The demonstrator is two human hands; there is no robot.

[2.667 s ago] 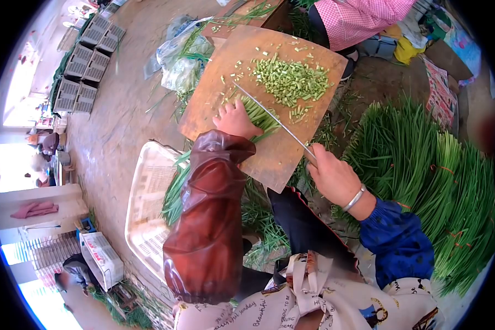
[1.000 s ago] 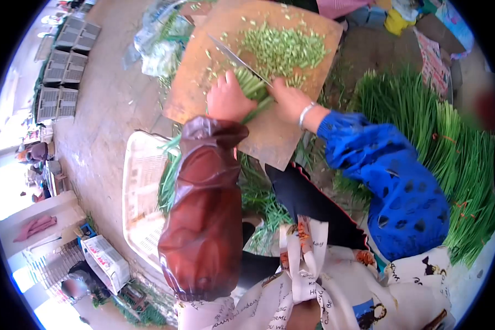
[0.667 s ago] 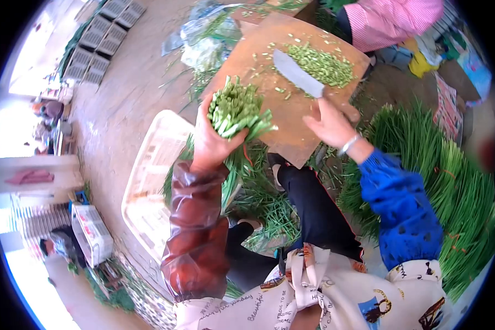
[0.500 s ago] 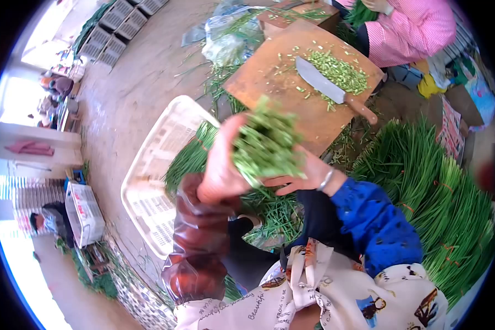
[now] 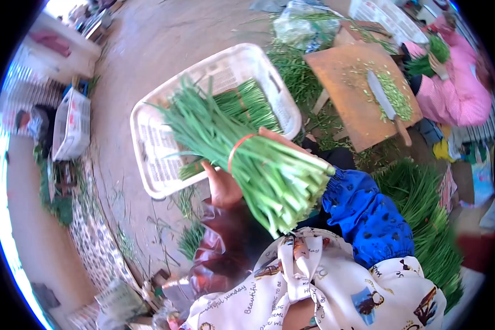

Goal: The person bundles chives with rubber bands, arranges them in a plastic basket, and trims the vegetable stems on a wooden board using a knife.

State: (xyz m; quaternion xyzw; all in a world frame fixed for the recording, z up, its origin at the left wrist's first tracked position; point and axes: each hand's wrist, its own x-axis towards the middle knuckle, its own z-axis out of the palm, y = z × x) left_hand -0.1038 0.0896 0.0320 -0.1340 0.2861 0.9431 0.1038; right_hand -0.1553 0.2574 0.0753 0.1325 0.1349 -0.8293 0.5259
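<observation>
A thick bundle of green stalks [image 5: 258, 170] with a red band round it lies across both hands, cut ends toward my body, leaves over the basket. My left hand [image 5: 224, 186] supports its near left side, thumb up. My right hand [image 5: 286, 144] is along its far right side, mostly hidden behind the stalks. A knife [image 5: 380, 94] rests on the wooden board [image 5: 344, 85] beside chopped green pieces [image 5: 397, 99]. Below the leaves stands a white basket [image 5: 148, 132] holding tied green bundles [image 5: 253, 107].
At the right a person in pink checks [image 5: 462, 82] holds greens. Long green stalks [image 5: 423, 220] are piled at the lower right. A plastic bag [image 5: 305, 25] lies beyond the board, near another white crate [image 5: 388, 19]. At the left, a white crate [image 5: 74, 124] stands near another person [image 5: 36, 121].
The knife was let go onto the board, and my right hand moved to the bundle. The bundle has been lifted off the board and swung over toward the basket. The view has turned left.
</observation>
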